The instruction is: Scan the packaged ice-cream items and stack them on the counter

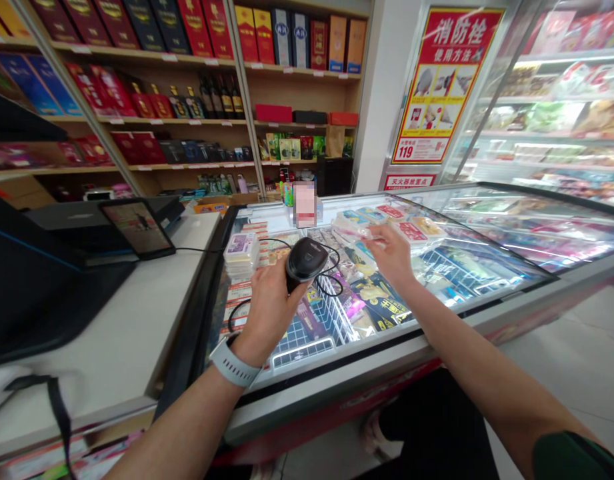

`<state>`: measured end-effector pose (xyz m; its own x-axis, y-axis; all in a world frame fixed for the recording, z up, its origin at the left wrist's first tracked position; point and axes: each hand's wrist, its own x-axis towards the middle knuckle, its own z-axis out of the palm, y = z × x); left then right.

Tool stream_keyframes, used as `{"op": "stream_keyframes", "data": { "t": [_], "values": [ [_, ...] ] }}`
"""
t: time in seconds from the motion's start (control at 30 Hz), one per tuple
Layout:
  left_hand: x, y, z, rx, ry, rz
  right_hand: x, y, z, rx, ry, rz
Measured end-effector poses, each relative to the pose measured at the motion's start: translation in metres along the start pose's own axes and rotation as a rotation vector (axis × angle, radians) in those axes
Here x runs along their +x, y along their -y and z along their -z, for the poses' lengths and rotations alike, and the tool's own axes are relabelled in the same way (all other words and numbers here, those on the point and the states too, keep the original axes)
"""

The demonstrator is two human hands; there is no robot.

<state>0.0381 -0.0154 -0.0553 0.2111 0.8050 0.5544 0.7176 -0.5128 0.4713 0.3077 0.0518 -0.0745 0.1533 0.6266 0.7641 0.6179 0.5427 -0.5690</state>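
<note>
My left hand (271, 300), with a pale watch strap at the wrist, is wrapped round the handle of a black barcode scanner (307, 259). The scanner is held up above the glass top of a chest freezer, its black cable looping behind it. My right hand (391, 255) pinches the edge of a clear plastic package (351, 227) over the glass; its contents are hard to make out. Just beyond that hand lie several packs with red and yellow labels (414, 231). To the left of the scanner stands a stack of small white boxes (241, 255).
The freezer's metal front rim (327, 380) runs before me. On the left is a white counter (121, 313) with a tablet screen (139, 228). A blurred pink-and-white card stand (305, 204) is at the freezer's back. Beyond are shelves of boxes and bottles (207, 97).
</note>
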Motion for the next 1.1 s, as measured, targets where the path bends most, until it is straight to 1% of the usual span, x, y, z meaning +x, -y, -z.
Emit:
{"op": "stream_keyframes", "data": {
  "t": [0.07, 0.1, 0.17, 0.23, 0.3, 0.4, 0.53, 0.63, 0.73, 0.83, 0.9, 0.97, 1.07, 1.1],
  "values": [
    [0.0, -0.001, 0.001, -0.003, -0.006, -0.005, -0.008, -0.009, 0.023, -0.281, -0.009, 0.161],
    [0.0, -0.001, 0.001, -0.005, -0.006, -0.009, -0.012, -0.013, 0.033, -0.391, -0.006, 0.209],
    [0.0, -0.001, 0.001, -0.008, -0.004, -0.017, -0.019, -0.022, 0.048, -0.552, 0.027, 0.265],
    [0.0, -0.001, 0.0, -0.01, -0.005, -0.018, -0.023, -0.027, 0.056, -0.663, 0.078, 0.291],
    [0.0, -0.001, 0.0, -0.004, -0.004, -0.012, -0.024, -0.03, 0.057, -0.736, 0.139, 0.309],
    [0.001, -0.001, 0.0, 0.01, -0.001, 0.001, -0.023, -0.032, 0.053, -0.785, 0.231, 0.321],
    [0.001, -0.001, 0.0, 0.015, -0.002, 0.004, -0.026, -0.039, 0.048, -0.809, 0.298, 0.308],
    [0.0, -0.001, 0.0, 0.009, -0.01, 0.005, -0.029, -0.039, 0.05, -0.818, 0.295, 0.309],
    [0.0, 0.0, 0.0, 0.006, -0.021, 0.008, -0.029, -0.028, 0.048, -0.766, 0.227, 0.322],
    [0.0, 0.0, 0.0, -0.006, -0.039, 0.001, -0.022, -0.013, 0.033, -0.609, 0.233, 0.353],
    [0.0, 0.0, 0.001, -0.034, -0.046, -0.013, -0.014, -0.004, 0.012, -0.483, 0.293, 0.368],
    [0.0, -0.001, 0.002, -0.066, -0.046, -0.023, -0.006, 0.002, -0.017, -0.366, 0.387, 0.385],
    [0.0, -0.002, 0.003, -0.095, -0.054, -0.027, 0.005, 0.013, -0.07, -0.121, 0.561, 0.452],
    [0.0, -0.003, 0.004, -0.098, -0.058, -0.027, 0.009, 0.018, -0.088, -0.03, 0.578, 0.45]
  ]
}}
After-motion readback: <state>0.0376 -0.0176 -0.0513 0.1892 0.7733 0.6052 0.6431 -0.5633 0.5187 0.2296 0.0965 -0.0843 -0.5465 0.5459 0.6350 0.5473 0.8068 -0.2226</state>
